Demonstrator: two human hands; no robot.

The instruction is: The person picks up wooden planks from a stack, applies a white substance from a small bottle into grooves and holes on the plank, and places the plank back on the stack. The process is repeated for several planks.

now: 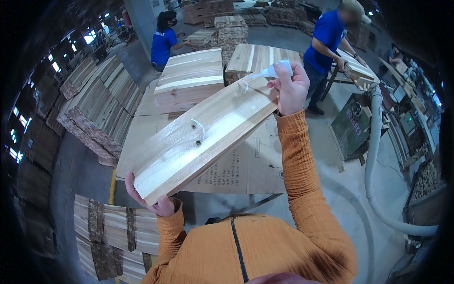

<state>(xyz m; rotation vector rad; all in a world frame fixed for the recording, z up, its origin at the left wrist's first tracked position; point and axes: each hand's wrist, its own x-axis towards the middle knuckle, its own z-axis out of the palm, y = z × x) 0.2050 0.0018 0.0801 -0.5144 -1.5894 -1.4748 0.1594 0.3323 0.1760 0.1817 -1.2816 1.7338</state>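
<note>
1. So the long, pale-brown wooden board (175,154) is held slantwise in front of the orange top (203,246), over a flat tan cardboard sheet (246,170); its far end points up to the right.
2. Left hand (165,207) has the near end; thumb on one side, fingers curled round the other, gripping it.
3. Right hand (293,90) is at the far end, fingers pinching a small, translucent bluish-white tapered thing (276,70); can't tell if they're touching the wood too.
4. Two dark round spots sit mid-board, beside a curved whitish streak (201,127).
5. Past the board: a squarish stack of striped wooden panels (189,85); two blue-shirted co-workers beyond.
</note>
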